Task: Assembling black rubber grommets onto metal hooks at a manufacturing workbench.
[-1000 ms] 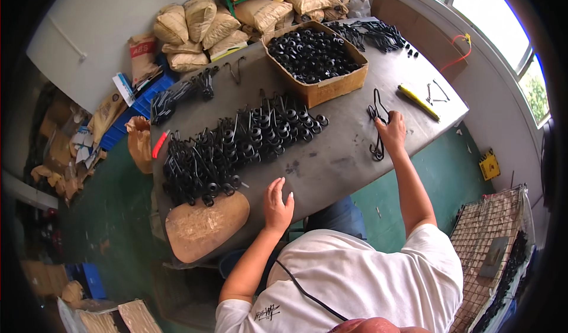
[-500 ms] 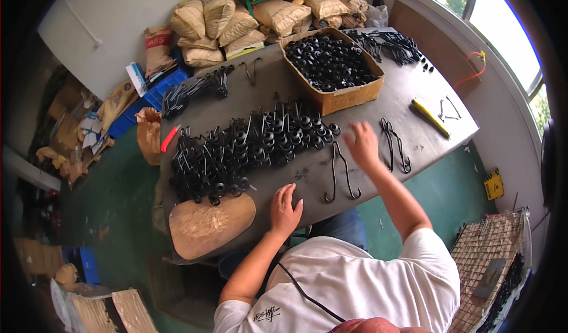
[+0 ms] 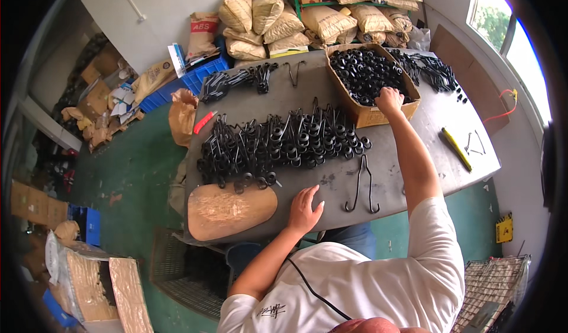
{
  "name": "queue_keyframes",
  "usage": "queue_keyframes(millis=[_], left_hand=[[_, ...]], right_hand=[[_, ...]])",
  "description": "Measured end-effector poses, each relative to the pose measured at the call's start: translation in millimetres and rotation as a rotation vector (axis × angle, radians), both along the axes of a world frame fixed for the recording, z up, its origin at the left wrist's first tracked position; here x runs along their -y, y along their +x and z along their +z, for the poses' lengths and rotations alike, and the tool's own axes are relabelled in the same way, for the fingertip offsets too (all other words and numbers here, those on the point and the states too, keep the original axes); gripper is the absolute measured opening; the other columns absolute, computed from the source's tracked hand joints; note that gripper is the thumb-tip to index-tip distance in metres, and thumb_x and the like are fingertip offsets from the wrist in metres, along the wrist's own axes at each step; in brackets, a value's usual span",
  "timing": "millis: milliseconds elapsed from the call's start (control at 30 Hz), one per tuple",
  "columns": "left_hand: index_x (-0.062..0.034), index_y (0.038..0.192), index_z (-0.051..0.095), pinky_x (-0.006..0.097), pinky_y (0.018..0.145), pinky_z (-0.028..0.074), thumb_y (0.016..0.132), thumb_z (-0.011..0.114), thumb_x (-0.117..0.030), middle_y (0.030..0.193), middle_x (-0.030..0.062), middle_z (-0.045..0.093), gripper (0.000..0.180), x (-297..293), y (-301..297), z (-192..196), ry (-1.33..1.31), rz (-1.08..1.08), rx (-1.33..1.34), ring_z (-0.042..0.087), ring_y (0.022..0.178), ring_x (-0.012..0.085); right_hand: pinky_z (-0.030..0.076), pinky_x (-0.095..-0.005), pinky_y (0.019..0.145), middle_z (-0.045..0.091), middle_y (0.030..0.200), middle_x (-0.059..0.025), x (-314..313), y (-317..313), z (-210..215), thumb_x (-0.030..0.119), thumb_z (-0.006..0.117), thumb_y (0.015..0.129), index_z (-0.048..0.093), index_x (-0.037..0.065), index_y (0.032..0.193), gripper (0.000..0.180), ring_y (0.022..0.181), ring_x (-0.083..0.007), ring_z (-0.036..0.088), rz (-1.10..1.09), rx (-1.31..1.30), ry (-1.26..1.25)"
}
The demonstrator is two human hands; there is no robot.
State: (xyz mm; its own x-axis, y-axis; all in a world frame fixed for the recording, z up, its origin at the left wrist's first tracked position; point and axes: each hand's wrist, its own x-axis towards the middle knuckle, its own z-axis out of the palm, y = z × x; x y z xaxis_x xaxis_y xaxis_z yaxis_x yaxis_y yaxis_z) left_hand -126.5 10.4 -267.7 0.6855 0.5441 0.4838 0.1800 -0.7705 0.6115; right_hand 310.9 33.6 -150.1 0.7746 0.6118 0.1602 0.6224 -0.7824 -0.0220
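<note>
My right hand point(image 3: 390, 101) reaches over the near rim of a cardboard box point(image 3: 371, 117) filled with small black ring-shaped parts point(image 3: 364, 72). Its fingers are bent down among the parts, and whatever they grip is hidden. At the table's front edge rests my left hand point(image 3: 306, 210), open and holding nothing, fingers stretched forward. Between my arms lies a black wire hook piece point(image 3: 358, 185) with two long legs curled at the ends. A dense heap of black hooks fitted with round parts point(image 3: 284, 137) spreads across the middle of the table.
A wooden board point(image 3: 231, 213) lies at the table's front left, with a red-handled cutter point(image 3: 205, 121) farther back. To the right is a yellow tool point(image 3: 457, 149). More black hooks point(image 3: 239, 81) lie along the far side. Stacked sacks point(image 3: 260, 25) stand behind the table.
My right hand has moved from the tabletop forward to the box. My left hand stays at the table edge. The whole view has shifted, and my right arm now covers the right-hand hooks.
</note>
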Motion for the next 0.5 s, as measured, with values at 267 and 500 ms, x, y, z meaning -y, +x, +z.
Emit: queue_keyframes(millis=[267, 500], left_hand=[[-0.0033, 0.146, 0.036, 0.034, 0.103, 0.043, 0.099, 0.058, -0.021, 0.14, 0.0125, 0.046, 0.056, -1, 16, 32, -1.07, -0.166, 0.472, 0.054, 0.119, 0.0183], [-0.0026, 0.138, 0.048, 0.027, 0.101, 0.042, 0.103, 0.052, -0.018, 0.121, 0.0047, 0.06, 0.039, 16, 18, 34, -1.144, -0.288, 0.282, 0.056, 0.11, 0.0116]], right_hand=[[0.052, -0.0296, 0.074, 0.062, 0.091, -0.0049, 77, -193, -35, 0.013, 0.067, 0.09, 0.057, 0.001, 0.112, 0.027, 0.083, -0.0135, 0.061, 0.456, -1.236, 1.073], [0.053, -0.0275, 0.075, 0.063, 0.094, -0.006, 134, -293, -63, 0.008, 0.066, 0.093, 0.05, 0.0, 0.112, 0.026, 0.084, -0.0126, 0.064, 0.223, -1.371, 1.0]])
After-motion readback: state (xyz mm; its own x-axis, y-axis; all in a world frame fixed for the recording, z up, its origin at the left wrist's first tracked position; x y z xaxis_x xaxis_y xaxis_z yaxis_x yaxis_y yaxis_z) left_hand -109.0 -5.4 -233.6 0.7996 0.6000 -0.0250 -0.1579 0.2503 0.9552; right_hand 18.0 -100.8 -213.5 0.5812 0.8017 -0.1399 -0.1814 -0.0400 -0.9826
